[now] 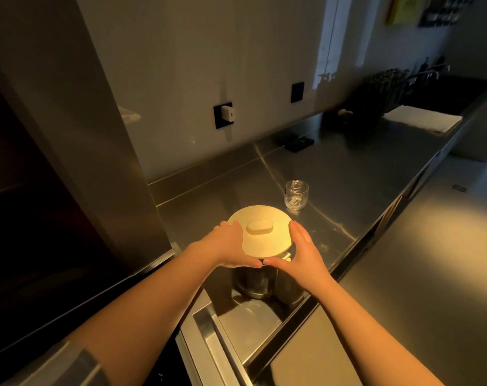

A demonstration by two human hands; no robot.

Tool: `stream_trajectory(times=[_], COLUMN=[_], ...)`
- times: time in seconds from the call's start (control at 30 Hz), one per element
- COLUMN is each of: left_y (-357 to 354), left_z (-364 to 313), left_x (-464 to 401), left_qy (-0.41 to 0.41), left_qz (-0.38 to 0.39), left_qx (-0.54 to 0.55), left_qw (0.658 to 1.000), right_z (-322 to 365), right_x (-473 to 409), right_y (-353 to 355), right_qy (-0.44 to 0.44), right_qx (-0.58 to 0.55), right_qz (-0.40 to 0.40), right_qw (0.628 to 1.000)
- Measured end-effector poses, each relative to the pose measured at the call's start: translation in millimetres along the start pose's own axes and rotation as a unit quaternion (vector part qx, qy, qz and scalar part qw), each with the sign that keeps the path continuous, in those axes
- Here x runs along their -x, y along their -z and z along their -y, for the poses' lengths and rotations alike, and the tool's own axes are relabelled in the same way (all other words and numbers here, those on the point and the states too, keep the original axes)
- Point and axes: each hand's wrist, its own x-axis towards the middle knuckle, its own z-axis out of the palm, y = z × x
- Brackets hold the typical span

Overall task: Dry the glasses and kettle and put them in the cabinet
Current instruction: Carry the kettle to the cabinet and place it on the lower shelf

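Note:
A glass kettle with a cream round lid (260,232) stands near the front of the steel counter (348,174). My left hand (228,245) wraps the lid's left rim and my right hand (300,249) wraps its right rim, thumbs almost meeting at the front. The kettle's clear body (253,282) shows below the hands. One small clear glass (296,195) stands upright behind the kettle to the right, apart from both hands.
A tall dark cabinet side (78,162) rises on the left. Wall sockets (223,115) sit on the backsplash. A white cloth (423,118) and a dark rack of utensils (387,84) lie far right, near a sink and tap. An open steel recess lies below the counter's front.

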Motion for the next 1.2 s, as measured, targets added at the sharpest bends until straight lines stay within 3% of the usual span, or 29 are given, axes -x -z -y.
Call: stream_trajectory(times=[0.47, 0.83, 1.2], left_y=[9.8, 25.2, 18.4], left_z=[-4.0, -14.7, -5.8], left_x=[22.1, 104.0, 219.0], left_qy=[-0.035, -0.09, -0.079], left_qz=[-0.093, -0.253, -0.358], left_qx=[0.108, 0.196, 0.256], left_qw=[0.989, 0.943, 0.895], right_z=[26.3, 89.3, 164.4], right_x=[16.6, 65.1, 145.1], right_y=[12.8, 45.7, 65.9], right_qy=[0.017, 0.065, 0.151], right_qx=[-0.006, 0.024, 0.072], right_qz=[-0.041, -0.077, -0.043], right_qw=[0.999, 0.995, 0.985])
